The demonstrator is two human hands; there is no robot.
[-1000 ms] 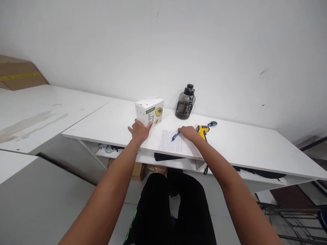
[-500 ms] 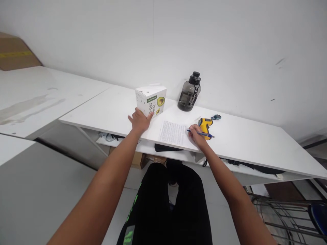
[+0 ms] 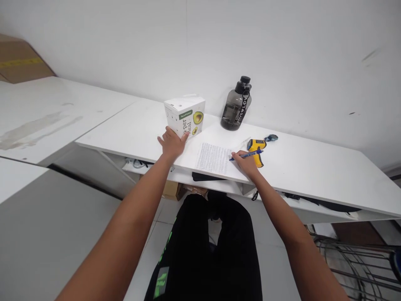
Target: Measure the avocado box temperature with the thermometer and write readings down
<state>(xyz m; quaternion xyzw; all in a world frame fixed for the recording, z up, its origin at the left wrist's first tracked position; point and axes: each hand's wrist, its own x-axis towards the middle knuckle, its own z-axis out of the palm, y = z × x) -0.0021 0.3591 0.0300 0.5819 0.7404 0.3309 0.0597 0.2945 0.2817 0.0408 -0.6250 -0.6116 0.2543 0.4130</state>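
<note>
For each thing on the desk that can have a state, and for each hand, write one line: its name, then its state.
White box: upright, flaps shut.
Water bottle: upright, cap on.
Sheet of paper: flat on the desk, covered in writing.
Blue pen: held, tip on the sheet.
Yellow tool: lying on its side.
Left hand: open, flat against the box.
Right hand: closed on the pen.

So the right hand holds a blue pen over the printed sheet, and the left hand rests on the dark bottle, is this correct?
Not quite. In the head view the left hand rests against the white box, not the dark bottle, which stands apart by the wall. The rest is correct: the right hand holds the blue pen at the edge of the printed sheet.
</note>
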